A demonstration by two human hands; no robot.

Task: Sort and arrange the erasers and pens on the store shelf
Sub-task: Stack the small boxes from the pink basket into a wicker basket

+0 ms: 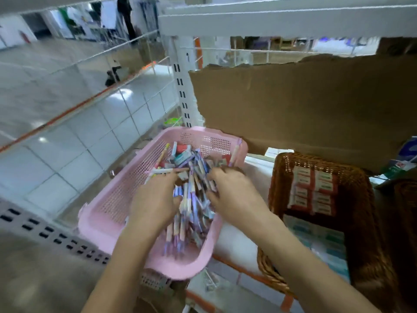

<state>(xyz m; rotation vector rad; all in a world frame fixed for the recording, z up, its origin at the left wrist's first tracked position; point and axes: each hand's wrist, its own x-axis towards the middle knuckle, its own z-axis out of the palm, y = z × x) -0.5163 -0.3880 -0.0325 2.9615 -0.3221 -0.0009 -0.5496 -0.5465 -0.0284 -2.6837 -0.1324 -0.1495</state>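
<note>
A pink plastic basket [117, 206] sits on the white shelf, filled with a jumble of pens [191, 199] and a few small erasers [184, 154]. Both hands are inside it, over the pile. My left hand [155, 199] reaches in from the left, its fingers curled down into the pens. My right hand [230, 190] comes in from the right, fingers bent around a bunch of pens. The image is blurred, so the exact grip is unclear. To the right stands a brown wicker basket [365, 256] holding boxed erasers [312, 190] in neat rows.
A torn cardboard sheet [304, 105] stands behind the baskets. A white slotted shelf upright [182, 93] rises at the back left of the pink basket. The shelf edge has an orange strip [243, 272]. Tiled floor shows through at left.
</note>
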